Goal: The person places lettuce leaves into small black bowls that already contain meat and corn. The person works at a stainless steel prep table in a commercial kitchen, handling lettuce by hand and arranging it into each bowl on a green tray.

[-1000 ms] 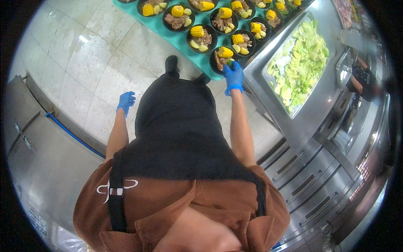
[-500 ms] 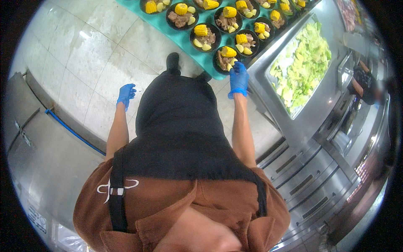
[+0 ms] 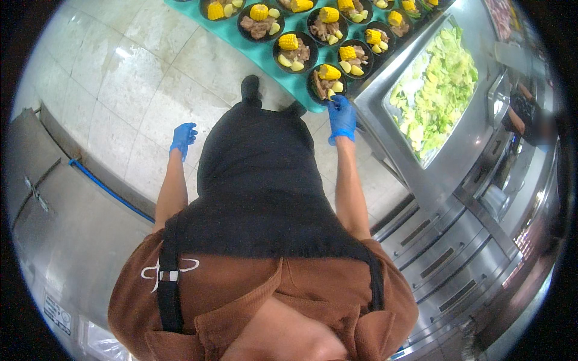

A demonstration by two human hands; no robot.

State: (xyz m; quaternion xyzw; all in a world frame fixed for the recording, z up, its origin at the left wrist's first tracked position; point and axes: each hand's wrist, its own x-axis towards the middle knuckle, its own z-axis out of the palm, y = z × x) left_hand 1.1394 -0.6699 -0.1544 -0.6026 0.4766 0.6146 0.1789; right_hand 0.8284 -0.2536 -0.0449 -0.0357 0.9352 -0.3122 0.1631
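Observation:
My right hand (image 3: 342,118), in a blue glove, is at the near edge of a black bowl (image 3: 312,95) on the corner of a teal table (image 3: 283,88). Its fingers are drawn together beside a pale yellow chunk (image 3: 337,87); whatever they pinch is too small to make out. Inside that bowl are a piece of corn on the cob (image 3: 329,72) and brown meat (image 3: 320,86). My left hand (image 3: 183,138), also gloved in blue, hangs over the floor, its fingers loosely bent and holding nothing.
Several similar filled bowls (image 3: 295,52) cover the teal table. To the right, a metal tray (image 3: 392,114) of chopped green leaves (image 3: 436,90) sits on a steel counter (image 3: 457,141). A person (image 3: 524,114) stands at the far right. Steel cabinets (image 3: 78,198) line the left.
My right hand has shifted slightly down and stays beside the nearest bowl. My left hand hangs in nearly the same spot. The view has moved a little.

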